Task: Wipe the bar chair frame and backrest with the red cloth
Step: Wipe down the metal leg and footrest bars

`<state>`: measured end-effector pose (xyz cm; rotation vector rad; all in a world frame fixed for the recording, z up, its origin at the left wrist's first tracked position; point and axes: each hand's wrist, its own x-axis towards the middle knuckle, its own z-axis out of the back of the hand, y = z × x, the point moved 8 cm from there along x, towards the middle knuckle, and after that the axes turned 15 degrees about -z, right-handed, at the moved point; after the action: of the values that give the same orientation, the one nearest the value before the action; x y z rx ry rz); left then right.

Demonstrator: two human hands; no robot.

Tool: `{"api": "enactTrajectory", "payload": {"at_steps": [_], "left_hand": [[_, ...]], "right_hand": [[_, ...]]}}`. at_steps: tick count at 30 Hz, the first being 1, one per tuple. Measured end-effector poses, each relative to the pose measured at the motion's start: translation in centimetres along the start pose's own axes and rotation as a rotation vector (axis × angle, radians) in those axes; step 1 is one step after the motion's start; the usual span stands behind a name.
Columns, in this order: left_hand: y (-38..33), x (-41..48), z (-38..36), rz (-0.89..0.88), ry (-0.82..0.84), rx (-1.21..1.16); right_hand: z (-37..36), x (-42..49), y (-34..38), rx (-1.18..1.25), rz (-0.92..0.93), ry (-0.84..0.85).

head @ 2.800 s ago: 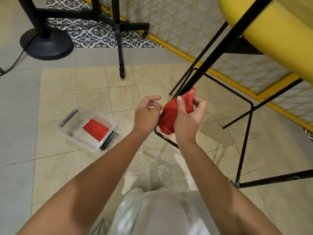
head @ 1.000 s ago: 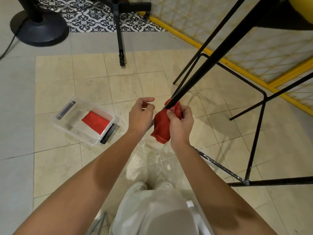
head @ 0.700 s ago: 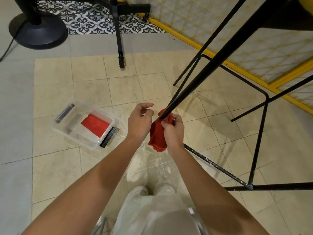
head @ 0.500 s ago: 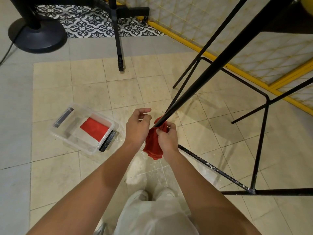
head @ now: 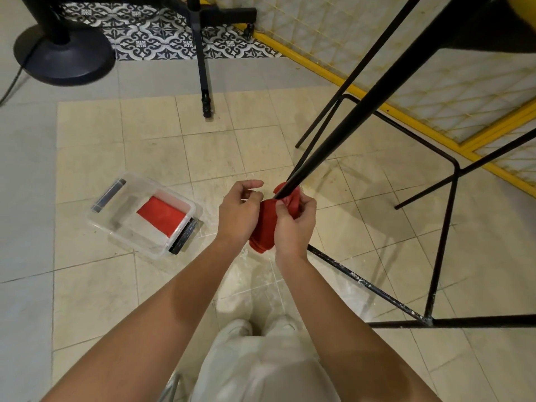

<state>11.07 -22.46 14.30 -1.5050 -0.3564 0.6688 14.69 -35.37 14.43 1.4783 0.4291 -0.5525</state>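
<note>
A black metal bar chair frame [head: 374, 91] slants from the upper right down to the middle of the view, with a low rail [head: 368, 285] along the floor. My right hand [head: 294, 224] grips a bunched red cloth [head: 265, 227] wrapped round the lower end of the slanted leg. My left hand [head: 239, 213] sits just left of the cloth, fingers curled with thumb and fingertips pinched together; whether it holds the cloth's edge is not clear. A corner of the yellow seat [head: 525, 10] shows at the top right.
A clear plastic box [head: 116, 227] with a second red cloth [head: 162, 217] lies on the tiles to the left. A black stand leg [head: 203, 68] and a round black base [head: 63, 53] stand behind. A yellow-framed mesh panel [head: 420, 91] runs along the right. My shoes are below.
My right hand has slid the red cloth down the slanted leg toward the floor. My left hand followed beside it. The view tilted downward.
</note>
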Motion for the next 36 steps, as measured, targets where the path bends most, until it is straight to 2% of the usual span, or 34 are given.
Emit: {"api": "enactTrajectory", "payload": {"at_steps": [16, 27, 31, 36], "left_hand": [[1.4, -0.1, 1.1, 0.026, -0.018, 0.047], [-2.7, -0.5, 0.0, -0.057, -0.013, 0.050], [-3.8, -0.6, -0.3, -0.078, -0.009, 0.016], [-4.0, -0.7, -1.3, -0.084, -0.007, -0.018]], "right_hand": [[-0.8, 1.2, -2.0, -0.161, -0.170, 0.005], [1.0, -1.6, 4.2, 0.026, 0.075, 0.079], [1.5, -2.7, 7.3, 0.004, 0.195, 0.129], [1.8, -2.9, 7.1, -0.056, 0.236, 0.112]]}}
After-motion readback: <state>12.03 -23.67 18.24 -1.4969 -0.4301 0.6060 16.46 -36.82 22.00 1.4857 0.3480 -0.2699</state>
